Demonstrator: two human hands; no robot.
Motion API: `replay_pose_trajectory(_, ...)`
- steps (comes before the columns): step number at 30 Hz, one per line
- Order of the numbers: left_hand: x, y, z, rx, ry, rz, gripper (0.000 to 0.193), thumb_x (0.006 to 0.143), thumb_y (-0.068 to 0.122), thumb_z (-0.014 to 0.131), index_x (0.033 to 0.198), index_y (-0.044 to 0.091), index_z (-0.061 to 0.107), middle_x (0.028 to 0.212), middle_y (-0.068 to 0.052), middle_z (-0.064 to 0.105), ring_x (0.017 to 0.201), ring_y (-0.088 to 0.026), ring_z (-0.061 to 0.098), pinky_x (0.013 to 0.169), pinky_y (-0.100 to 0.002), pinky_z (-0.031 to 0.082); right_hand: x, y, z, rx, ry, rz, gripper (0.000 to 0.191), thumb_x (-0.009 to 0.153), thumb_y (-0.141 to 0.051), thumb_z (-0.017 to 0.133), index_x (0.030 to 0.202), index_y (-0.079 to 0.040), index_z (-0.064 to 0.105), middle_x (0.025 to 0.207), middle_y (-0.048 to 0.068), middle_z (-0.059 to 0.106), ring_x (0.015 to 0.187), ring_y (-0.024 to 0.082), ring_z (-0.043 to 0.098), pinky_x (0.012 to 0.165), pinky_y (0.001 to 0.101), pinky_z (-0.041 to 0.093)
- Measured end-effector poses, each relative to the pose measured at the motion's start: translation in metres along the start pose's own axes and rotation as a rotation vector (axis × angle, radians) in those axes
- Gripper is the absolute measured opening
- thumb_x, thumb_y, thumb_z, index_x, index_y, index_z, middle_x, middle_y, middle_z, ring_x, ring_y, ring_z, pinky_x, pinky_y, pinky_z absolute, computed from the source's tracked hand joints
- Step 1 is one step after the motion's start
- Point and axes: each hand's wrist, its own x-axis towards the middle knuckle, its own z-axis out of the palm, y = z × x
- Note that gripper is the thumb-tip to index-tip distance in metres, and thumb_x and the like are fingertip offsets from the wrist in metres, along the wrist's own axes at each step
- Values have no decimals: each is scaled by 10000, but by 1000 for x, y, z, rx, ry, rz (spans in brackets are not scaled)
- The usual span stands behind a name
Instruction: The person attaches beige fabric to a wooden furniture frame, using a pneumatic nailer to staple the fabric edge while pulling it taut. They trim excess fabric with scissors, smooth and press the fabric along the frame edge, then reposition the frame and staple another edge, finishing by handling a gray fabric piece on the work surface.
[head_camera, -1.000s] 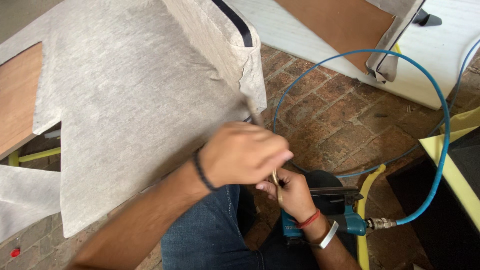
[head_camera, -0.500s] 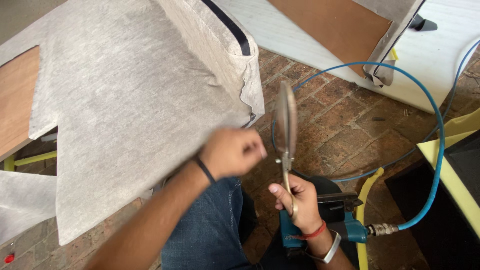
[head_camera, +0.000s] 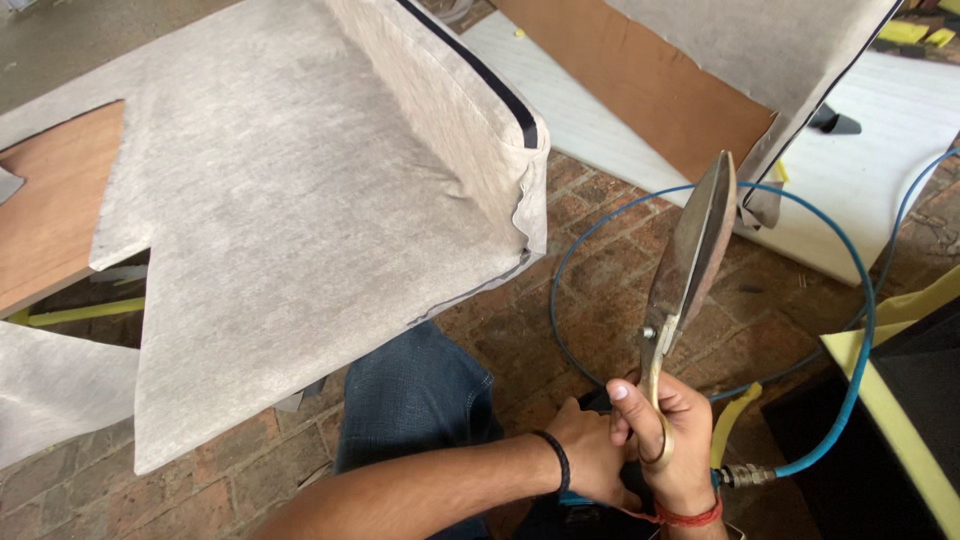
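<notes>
Your large shears stand upright, blades closed, tips up over the brick floor. Your right hand has its fingers curled tight through the handle loop. Your left hand, just beside it, reaches low with fingers bent; what they hold, you cannot tell. A blue hose loops behind, and grey fabric drapes to the left.

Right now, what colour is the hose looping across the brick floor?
Blue; the hose shows best in the head view, curving behind the scissors held in the right hand.

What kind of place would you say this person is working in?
Probably an upholstery workshop: grey fabric stretched over a wooden frame, large scissors in the right hand, and a blue air hose across the brick floor.
</notes>
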Motion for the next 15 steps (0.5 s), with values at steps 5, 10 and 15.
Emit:
replay_pose_trajectory(5, 10, -8, -2, -143, 199, -83, 482, 694, 533, 749, 917, 106, 752, 913, -118, 754, 902, -333, 726, 802, -640, 471, -27, -13, -17, 37, -54, -23, 267, 884, -172, 753, 690, -12, 663, 508, 49, 618, 448, 122, 559, 455, 261, 430)
replay_pose_trajectory(10, 4, -26, -49, -513, 185, -61, 607, 924, 613, 615, 872, 18, 726, 746, -126, 676, 662, -263, 686, 607, -398, 526, -50, 0, -37, 115, -50, -59, 202, 834, -132, 757, 712, 13, 686, 520, 67, 632, 431, 155, 603, 435, 279, 480)
replay_pose_trajectory(15, -68, -30, -132, -1062, 145, 120, 626, 770, 600, 751, 1039, 42, 657, 829, -47, 697, 694, -189, 710, 622, -310, 613, -77, 31, -18, -43, 123, -215, 175, 779, -112, 812, 708, -9, 689, 528, 67, 659, 451, 137, 633, 441, 267, 502)
